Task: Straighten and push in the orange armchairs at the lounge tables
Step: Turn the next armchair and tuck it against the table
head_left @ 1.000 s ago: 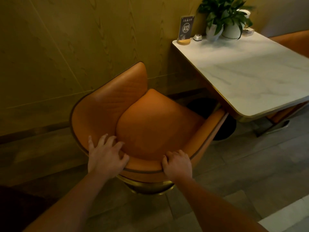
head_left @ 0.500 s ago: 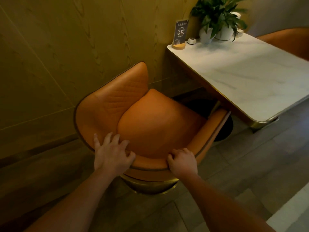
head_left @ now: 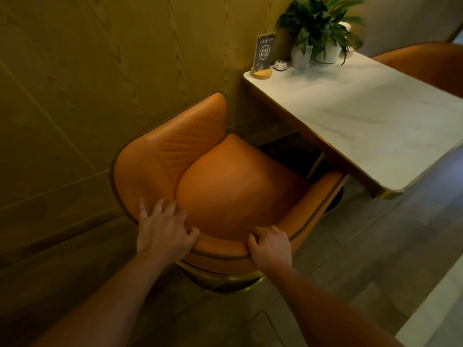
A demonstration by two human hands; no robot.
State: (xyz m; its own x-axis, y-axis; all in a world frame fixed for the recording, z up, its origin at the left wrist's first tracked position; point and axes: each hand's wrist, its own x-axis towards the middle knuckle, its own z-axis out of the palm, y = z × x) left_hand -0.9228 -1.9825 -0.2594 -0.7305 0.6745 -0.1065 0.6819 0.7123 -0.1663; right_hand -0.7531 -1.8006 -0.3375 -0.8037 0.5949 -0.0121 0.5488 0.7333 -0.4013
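Note:
An orange armchair [head_left: 233, 186] with a curved back and gold base stands between the wood-panelled wall and the white marble table [head_left: 370, 121]. Its right arm tip lies just under the table's near edge. My left hand [head_left: 162, 229] rests flat on the chair's back rim, fingers spread over the leather. My right hand [head_left: 270, 246] is curled over the rim further right, gripping it. A second orange armchair [head_left: 426, 63] shows on the table's far side.
On the table's far end stand an A12 sign [head_left: 264, 55], a small white call button [head_left: 280, 65] and potted plants [head_left: 320, 28]. The dark round table base [head_left: 333, 201] sits behind the chair arm. Grey plank floor [head_left: 363, 246] lies to the right.
The chair has slid nearer the table, its right arm now reaching under the table edge. Both hands stayed on the back rim and moved with it.

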